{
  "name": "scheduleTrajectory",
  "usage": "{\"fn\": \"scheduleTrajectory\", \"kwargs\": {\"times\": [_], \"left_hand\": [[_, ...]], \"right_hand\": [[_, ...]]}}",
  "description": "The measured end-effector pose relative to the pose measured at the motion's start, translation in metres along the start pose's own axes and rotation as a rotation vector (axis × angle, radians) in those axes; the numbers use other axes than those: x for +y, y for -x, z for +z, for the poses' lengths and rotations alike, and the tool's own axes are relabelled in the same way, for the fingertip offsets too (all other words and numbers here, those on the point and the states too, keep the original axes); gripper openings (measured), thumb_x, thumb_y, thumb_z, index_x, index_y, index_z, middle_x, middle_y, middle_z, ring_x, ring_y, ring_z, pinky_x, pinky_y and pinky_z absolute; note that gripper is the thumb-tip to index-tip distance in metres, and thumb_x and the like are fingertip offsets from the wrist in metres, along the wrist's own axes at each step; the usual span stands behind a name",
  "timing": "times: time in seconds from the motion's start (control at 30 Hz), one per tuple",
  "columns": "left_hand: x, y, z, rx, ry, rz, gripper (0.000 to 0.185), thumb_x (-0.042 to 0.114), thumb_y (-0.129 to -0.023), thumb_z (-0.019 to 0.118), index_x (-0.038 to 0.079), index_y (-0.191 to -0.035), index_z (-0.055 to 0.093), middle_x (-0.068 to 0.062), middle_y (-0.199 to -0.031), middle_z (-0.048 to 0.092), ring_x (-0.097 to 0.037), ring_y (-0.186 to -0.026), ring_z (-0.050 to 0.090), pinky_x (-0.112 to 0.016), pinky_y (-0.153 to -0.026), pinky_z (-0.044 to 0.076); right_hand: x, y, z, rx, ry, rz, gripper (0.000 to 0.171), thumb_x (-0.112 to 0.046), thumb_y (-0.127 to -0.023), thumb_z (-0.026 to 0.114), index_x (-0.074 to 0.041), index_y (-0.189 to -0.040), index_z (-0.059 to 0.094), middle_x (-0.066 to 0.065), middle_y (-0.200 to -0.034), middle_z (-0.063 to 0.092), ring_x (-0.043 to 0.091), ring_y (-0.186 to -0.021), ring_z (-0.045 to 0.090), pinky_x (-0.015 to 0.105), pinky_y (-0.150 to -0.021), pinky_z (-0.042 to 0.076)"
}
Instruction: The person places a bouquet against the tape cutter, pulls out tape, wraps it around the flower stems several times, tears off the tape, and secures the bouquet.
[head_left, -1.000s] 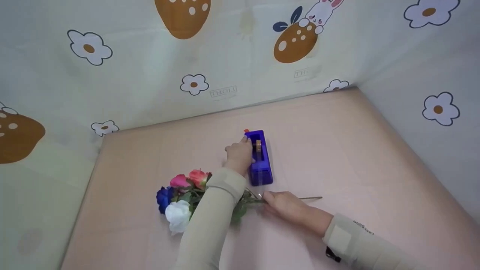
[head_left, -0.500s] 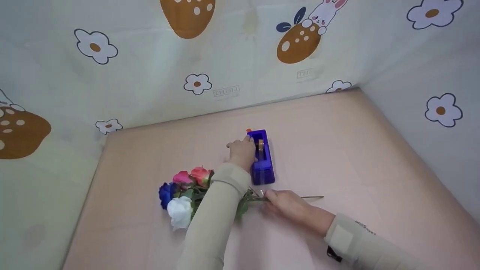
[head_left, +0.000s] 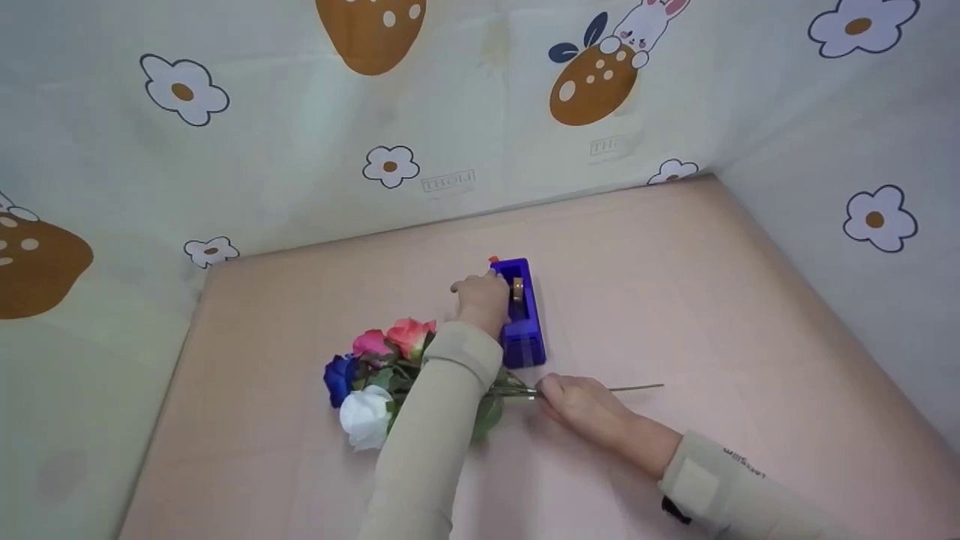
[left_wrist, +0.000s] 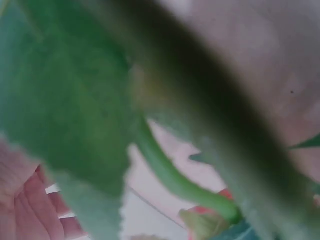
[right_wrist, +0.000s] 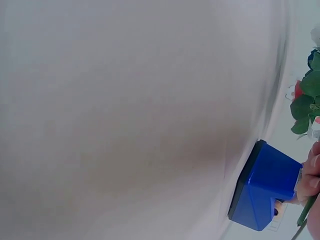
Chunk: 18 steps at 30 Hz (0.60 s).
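Note:
My left hand [head_left: 482, 301] grips the left side of a blue tape dispenser [head_left: 525, 345], which has a small tape roll [head_left: 517, 289] inside. To the right of the flowers, my right hand [head_left: 589, 409] holds the green stems [head_left: 514, 392] of a bunch of artificial roses. A shiny bit of clear tape [head_left: 532, 394] lies on the stems beside my right fingertips. White [head_left: 366, 418], blue [head_left: 339, 379], pink and coral [head_left: 410, 336] blooms point left; my left forearm covers part of the bunch. In the left wrist view a large leaf [left_wrist: 70, 110] partly hides my left fingers.
One stem end [head_left: 637, 388] sticks out past my right hand. The pinkish table [head_left: 720, 300] meets a pale printed curtain [head_left: 300, 165] at the back and sides. A black strap [head_left: 675, 510] shows below my right sleeve.
The rose bunch has shifted slightly right and away from me, together with my right hand. My left hand has stayed on the tape dispenser.

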<state>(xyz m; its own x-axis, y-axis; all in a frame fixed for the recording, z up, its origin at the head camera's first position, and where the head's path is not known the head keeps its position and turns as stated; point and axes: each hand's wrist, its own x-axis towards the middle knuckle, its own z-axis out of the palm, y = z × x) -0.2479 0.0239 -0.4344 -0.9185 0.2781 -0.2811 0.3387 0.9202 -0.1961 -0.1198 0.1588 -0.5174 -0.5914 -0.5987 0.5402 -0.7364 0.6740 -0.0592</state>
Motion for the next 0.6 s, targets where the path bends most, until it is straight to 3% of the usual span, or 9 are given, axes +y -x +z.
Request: {"fn": "scheduleTrajectory", "kwargs": {"times": [0.23, 0.4, 0.47, 0.6], "left_hand": [[0.0, -0.002, 0.0, -0.005, -0.001, -0.008, 0.069, 0.048, -0.079, 0.065, 0.013, -0.135, 0.045, -0.001, -0.137, 0.047, -0.029, -0.115, 0.052, -0.048, -0.091, 0.044], [-0.001, 0.0, -0.002, 0.003, 0.01, -0.006, 0.069, 0.046, -0.079, 0.066, 0.012, -0.135, 0.045, -0.003, -0.133, 0.051, -0.029, -0.113, 0.054, -0.047, -0.09, 0.045], [-0.001, 0.001, -0.004, -0.016, 0.013, -0.011, 0.065, 0.042, -0.082, 0.064, 0.013, -0.136, 0.043, -0.002, -0.135, 0.049, -0.029, -0.113, 0.054, -0.047, -0.09, 0.045], [-0.002, 0.008, -0.012, -0.071, 0.006, -0.013, 0.041, 0.024, -0.095, 0.049, 0.011, -0.133, 0.047, -0.004, -0.133, 0.051, -0.029, -0.112, 0.055, -0.047, -0.091, 0.045]], "right_hand": [[0.002, 0.001, -0.003, -0.022, 0.006, -0.013, 0.022, -0.007, -0.076, 0.066, -0.008, -0.082, 0.045, -0.005, -0.06, 0.046, 0.005, -0.05, 0.038, 0.015, -0.045, 0.036], [0.003, -0.001, -0.006, -0.057, 0.015, -0.008, 0.021, -0.009, -0.078, 0.064, -0.008, -0.082, 0.043, -0.005, -0.06, 0.045, 0.005, -0.05, 0.036, 0.015, -0.044, 0.033], [0.003, -0.002, -0.006, -0.065, 0.029, -0.021, 0.021, -0.009, -0.079, 0.064, -0.008, -0.082, 0.044, -0.004, -0.061, 0.046, 0.005, -0.05, 0.039, 0.015, -0.045, 0.035], [0.003, -0.002, -0.004, -0.069, 0.07, -0.054, 0.021, -0.009, -0.078, 0.065, -0.008, -0.083, 0.045, -0.004, -0.062, 0.047, 0.005, -0.051, 0.043, 0.016, -0.045, 0.038]]}}
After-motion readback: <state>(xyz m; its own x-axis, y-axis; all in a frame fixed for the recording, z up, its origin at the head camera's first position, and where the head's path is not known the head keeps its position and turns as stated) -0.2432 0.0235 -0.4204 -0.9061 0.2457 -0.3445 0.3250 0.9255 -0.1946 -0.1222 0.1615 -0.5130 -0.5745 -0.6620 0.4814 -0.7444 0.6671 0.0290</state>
